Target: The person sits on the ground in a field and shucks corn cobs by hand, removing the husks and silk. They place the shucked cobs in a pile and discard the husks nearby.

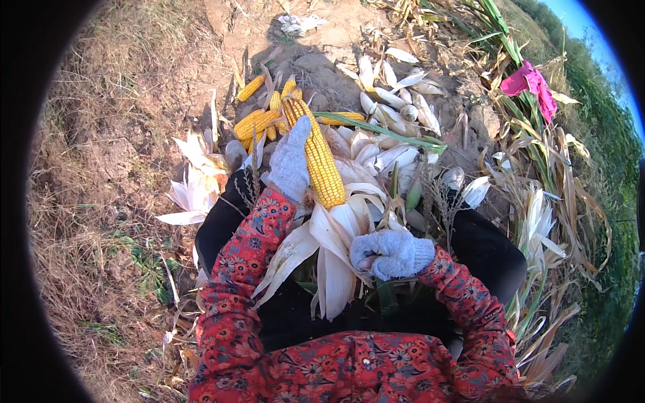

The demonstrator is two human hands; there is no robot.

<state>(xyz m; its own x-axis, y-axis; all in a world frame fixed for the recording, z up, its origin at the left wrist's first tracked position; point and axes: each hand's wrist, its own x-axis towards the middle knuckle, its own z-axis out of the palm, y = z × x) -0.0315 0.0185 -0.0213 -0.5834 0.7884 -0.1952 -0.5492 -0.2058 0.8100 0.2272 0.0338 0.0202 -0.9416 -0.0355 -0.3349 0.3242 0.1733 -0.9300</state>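
My left hand (291, 163), in a pale knitted glove, is closed around the upper part of a yellow ear of corn (322, 174), its thumb lying along the kernels. The ear slants over my lap, and its peeled pale husk leaves (335, 274) spread out from the lower end. Gloved like the other, my right hand (385, 254) is curled at the right edge of those leaves; a fingertip or thumb shows through the glove. Whether it pinches a husk leaf cannot be told. Beyond the left hand, several bare yellow ears (254, 124) lie on the soil.
Ears in pale husks (398, 113) are heaped ahead to the right, with a green leaf (378, 130) across them. Loose husks (194, 194) lie by my left knee. Dry stalks (569, 196) line the right side, under a pink cloth (531, 88). Dry grass covers the ground at left.
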